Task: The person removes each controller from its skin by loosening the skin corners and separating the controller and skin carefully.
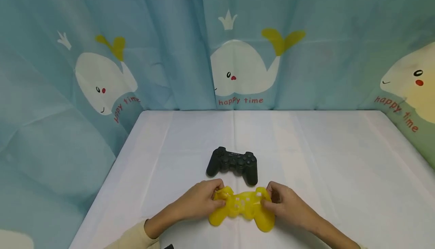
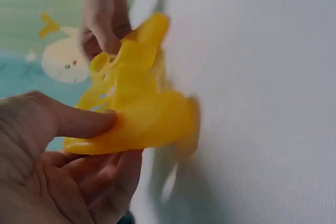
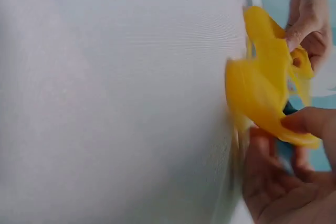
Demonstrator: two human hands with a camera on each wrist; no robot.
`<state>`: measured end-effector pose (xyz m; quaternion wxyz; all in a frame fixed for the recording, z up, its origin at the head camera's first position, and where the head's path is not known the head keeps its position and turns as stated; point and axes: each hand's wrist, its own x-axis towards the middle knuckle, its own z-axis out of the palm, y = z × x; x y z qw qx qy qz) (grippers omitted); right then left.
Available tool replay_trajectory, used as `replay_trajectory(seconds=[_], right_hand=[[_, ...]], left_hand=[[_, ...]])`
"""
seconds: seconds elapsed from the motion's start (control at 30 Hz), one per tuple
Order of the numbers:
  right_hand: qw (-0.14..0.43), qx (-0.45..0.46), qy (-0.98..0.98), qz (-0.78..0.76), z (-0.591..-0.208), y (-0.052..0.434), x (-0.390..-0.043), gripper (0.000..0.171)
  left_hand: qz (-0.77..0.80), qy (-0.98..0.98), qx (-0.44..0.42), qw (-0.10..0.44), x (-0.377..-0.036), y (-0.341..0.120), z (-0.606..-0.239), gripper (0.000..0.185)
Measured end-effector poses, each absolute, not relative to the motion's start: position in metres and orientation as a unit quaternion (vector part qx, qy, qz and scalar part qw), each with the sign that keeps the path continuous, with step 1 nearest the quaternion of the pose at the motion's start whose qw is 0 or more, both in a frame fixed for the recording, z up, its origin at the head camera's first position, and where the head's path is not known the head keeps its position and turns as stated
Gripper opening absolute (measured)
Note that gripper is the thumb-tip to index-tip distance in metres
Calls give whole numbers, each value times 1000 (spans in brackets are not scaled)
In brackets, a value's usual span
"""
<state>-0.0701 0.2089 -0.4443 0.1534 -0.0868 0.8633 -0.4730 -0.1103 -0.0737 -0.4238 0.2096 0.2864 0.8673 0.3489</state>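
A yellow silicone controller cover [image 1: 242, 205], soft and thin with cut-out holes, is held between both hands near the table's front. My left hand [image 1: 204, 199] pinches its left side, thumb on the top face and fingers beneath, as the left wrist view shows on the cover [image 2: 152, 116]. My right hand [image 1: 289, 205] pinches the right side the same way; the right wrist view has its thumb on the cover's [image 3: 257, 95] edge. Just beyond the cover, a black game controller [image 1: 233, 164] lies on the white table, buttons and sticks facing up.
The white-covered table [image 1: 340, 166] reaches back to a blue curtain [image 1: 176, 52] printed with whales, which hangs along the back and both sides. A small dark object [image 1: 168, 246] shows at the bottom edge, beside the left sleeve [image 1: 137, 237].
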Motion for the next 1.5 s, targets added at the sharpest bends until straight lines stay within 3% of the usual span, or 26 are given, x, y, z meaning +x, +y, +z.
replay_trajectory(seconds=[0.17, 0.37, 0.43, 0.6, 0.7, 0.83, 1.0, 1.17, 1.3, 1.5], right_hand=[[156, -50, 837, -522, -438, 207, -76, 37], [168, -82, 838, -513, -437, 202, -75, 23], [181, -83, 825, -530, -437, 203, -76, 27], [217, -58, 834, -504, -441, 206, -75, 71], [210, -17, 857, -470, -443, 204, -71, 90], [175, 30, 876, -449, -443, 203, -66, 74], [161, 14, 877, -452, -441, 205, -68, 44], [167, -30, 837, -520, -443, 210, -73, 49], [183, -29, 802, -568, -443, 217, -75, 56], [183, -15, 776, -604, -444, 223, -75, 53]], left_hand=[[487, 801, 218, 272, -116, -72, -426, 33], [522, 768, 214, 304, -113, -69, -435, 30], [536, 758, 213, 304, -114, -72, -435, 29], [552, 745, 185, 326, -115, -83, -437, 66], [544, 749, 173, 337, -113, -89, -439, 67], [538, 753, 168, 340, -111, -92, -441, 41], [536, 752, 182, 338, -113, -87, -439, 24], [512, 753, 202, 360, -116, -79, -434, 5], [542, 733, 189, 366, -118, -79, -430, 10], [627, 703, 116, 314, -117, -83, -436, 21]])
